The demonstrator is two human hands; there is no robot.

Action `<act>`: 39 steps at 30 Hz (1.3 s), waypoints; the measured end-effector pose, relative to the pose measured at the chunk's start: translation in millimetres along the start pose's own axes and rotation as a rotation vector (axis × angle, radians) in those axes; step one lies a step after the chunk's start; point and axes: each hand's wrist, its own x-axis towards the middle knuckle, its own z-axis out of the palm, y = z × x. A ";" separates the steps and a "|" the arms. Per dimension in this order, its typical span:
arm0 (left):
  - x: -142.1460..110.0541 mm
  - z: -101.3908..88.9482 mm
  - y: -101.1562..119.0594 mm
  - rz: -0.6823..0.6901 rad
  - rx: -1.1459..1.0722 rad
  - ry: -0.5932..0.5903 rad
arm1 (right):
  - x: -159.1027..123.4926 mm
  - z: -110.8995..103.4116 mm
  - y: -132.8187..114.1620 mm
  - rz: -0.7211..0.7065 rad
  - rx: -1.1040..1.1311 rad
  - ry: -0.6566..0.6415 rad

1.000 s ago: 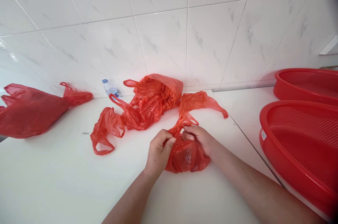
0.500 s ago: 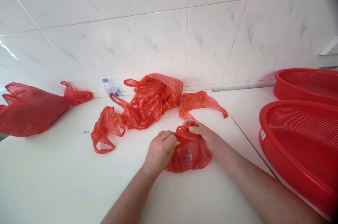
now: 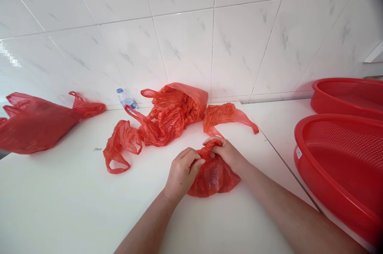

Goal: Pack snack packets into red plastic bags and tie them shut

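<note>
A red plastic bag [image 3: 213, 178] rests on the white table between my hands, its top edge gathered and crumpled. My left hand [image 3: 183, 170] pinches the gathered edge on the left, thumb against the fingers. On the right side of that edge, my right hand [image 3: 224, 152] is closed on the plastic, its thumb in front and fingers behind. Something darker shows faintly through the bag, but I cannot make out what. Just behind my hands lies another flat red plastic bag [image 3: 226, 115].
A bundle of crumpled red bags [image 3: 176, 114] lies against the tiled wall, a loose red bag [image 3: 121, 146] in front. A plastic bottle [image 3: 126, 99] leans behind. A full red bag [image 3: 38, 126] sits far left. Two red baskets [image 3: 311, 174] stand at right, beyond a table seam.
The bag's top edge is bunched more tightly between my hands, and the loop that stood up there no longer shows. My left thumb has come into view, pressing on the plastic.
</note>
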 end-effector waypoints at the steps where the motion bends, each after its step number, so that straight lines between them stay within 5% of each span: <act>1: 0.5 -0.3 -0.8 0.001 -0.004 0.003 | -0.6 -2.0 -0.5 0.029 0.078 -0.026; 6: 0.8 -2.3 -4.3 0.031 -0.002 0.110 | -5.7 -13.8 -6.6 0.143 0.522 -0.191; 12: -0.5 -14.4 -11.4 0.092 0.071 0.359 | -0.3 -37.8 -11.9 0.081 0.701 -0.009; 17: 4.5 -30.3 -29.3 -0.009 0.153 0.621 | 8.1 -64.0 -12.1 0.040 0.616 0.195; 22: 7.9 -33.2 -42.9 -0.161 0.125 0.638 | 8.3 -61.8 -6.3 0.001 0.369 0.191; 26: 8.7 -31.8 -44.5 -0.108 0.116 0.703 | 7.5 -56.3 -2.5 -0.022 0.294 0.217; 29: 6.6 -26.9 -35.9 0.063 0.251 0.629 | 8.2 -57.5 1.0 -0.005 0.277 0.204; 33: 1.9 -8.2 -15.1 0.218 0.384 0.253 | 10.3 -60.3 6.1 0.019 0.235 0.219; 36: -0.2 9.9 -6.1 0.190 0.375 -0.046 | 11.5 -61.8 8.9 0.043 0.198 0.218; 39: -0.8 17.4 -8.4 0.179 0.329 -0.101 | 12.4 -64.3 11.5 0.062 0.179 0.218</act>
